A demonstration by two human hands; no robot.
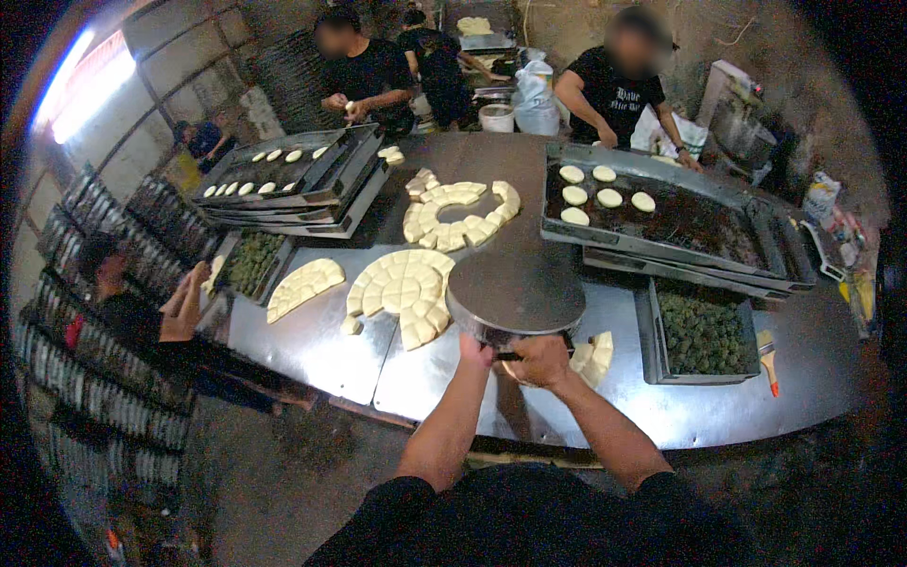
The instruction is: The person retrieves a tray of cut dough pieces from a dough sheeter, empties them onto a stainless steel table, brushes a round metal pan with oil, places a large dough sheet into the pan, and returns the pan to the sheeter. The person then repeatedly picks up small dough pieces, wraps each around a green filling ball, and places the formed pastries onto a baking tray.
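Note:
A round metal pan [517,294] with a dark flat upper face is held just above the steel table, in front of me. My left hand [476,351] grips its near edge at the left. Close beside it, my right hand [540,363] is closed on the same edge, where a dark handle-like part partly shows. Some cut dough [594,360] lies beyond my right hand, partly hidden by it. To the pan's left, a round of dough cut into wedges and blocks [400,287] touches or nearly touches the rim. Farther left rests a half round of cut dough [306,289].
A ring of dough pieces [453,230] lies mid-table. Stacked baking trays [340,191] stand back left, more trays [708,227] at right, holding dough discs. A bin of green filling [705,333] and a brush [769,361] lie right. Several co-workers stand around the table [319,361].

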